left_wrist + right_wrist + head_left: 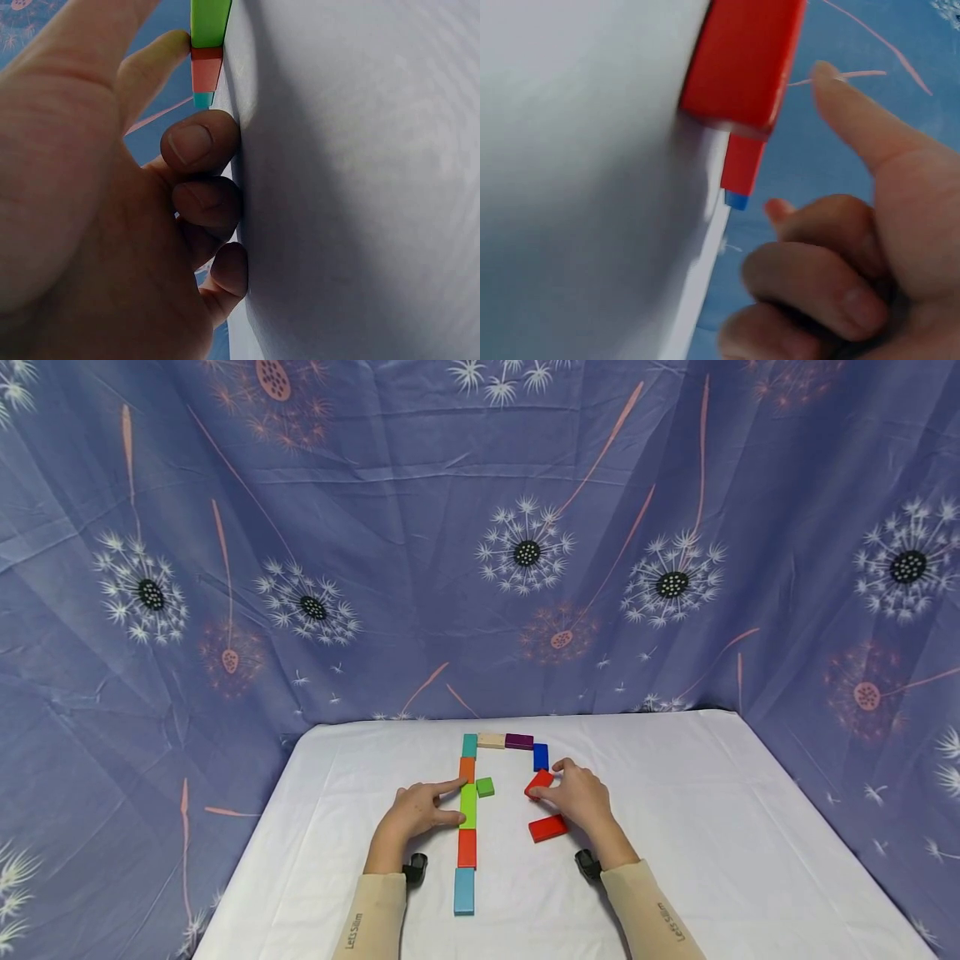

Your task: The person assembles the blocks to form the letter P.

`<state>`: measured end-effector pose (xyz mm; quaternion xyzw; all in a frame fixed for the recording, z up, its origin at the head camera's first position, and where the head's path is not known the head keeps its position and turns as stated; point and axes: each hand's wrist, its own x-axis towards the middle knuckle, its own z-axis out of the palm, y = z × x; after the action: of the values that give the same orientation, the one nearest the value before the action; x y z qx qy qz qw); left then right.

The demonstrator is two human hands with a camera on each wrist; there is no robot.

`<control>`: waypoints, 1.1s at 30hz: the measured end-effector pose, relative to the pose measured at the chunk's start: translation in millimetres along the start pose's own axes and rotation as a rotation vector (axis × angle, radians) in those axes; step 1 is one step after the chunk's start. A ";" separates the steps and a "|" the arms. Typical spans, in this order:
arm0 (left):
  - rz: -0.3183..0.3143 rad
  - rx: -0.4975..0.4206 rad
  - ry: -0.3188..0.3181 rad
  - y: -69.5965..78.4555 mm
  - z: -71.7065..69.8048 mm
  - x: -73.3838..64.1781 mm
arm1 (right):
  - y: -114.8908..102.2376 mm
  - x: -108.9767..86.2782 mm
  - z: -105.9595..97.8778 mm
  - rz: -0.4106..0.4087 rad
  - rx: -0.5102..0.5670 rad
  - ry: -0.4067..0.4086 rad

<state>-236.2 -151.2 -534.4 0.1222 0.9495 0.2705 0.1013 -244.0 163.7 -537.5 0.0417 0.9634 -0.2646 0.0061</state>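
A line of coloured wooden blocks runs up the white table, with a lime green block (468, 807) in its middle. My left hand (414, 812) lies left of this line. Its straight index fingertip and thumb tip are at the lime block's left side, and its other fingers rest bent on the cloth in the left wrist view. To the right, my right hand (583, 795) reaches over a tilted red block (537, 783), thumb and index finger spread at its right side. Closer to me lies another red block (548, 828), large in the right wrist view.
The line also has a teal block (469, 746), an orange block (467, 769), a red block (467, 848) and a light blue block (464, 892). Cream (491, 741), purple (519, 742) and blue (541, 757) blocks continue around the top. A small green block (485, 787) sits inside.
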 end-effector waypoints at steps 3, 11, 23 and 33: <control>0.001 0.003 -0.002 -0.2 0.1 0.7 | 4.7 0.5 -4.3 -0.023 0.101 -0.028; 0.014 0.000 -0.009 0.4 -1.4 2.4 | 33.6 -2.9 -20.4 -0.120 0.444 -0.240; -0.004 0.009 -0.005 0.3 -0.9 -0.1 | 65.1 -14.4 -25.0 -0.245 0.482 -0.493; -0.006 0.004 -0.003 -0.3 0.5 0.7 | 60.7 -17.2 -25.0 -0.279 0.411 -0.538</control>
<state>-236.8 -151.1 -535.1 0.1198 0.9504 0.2680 0.1032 -221.5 227.1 -546.4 -0.1609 0.8505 -0.4523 0.2149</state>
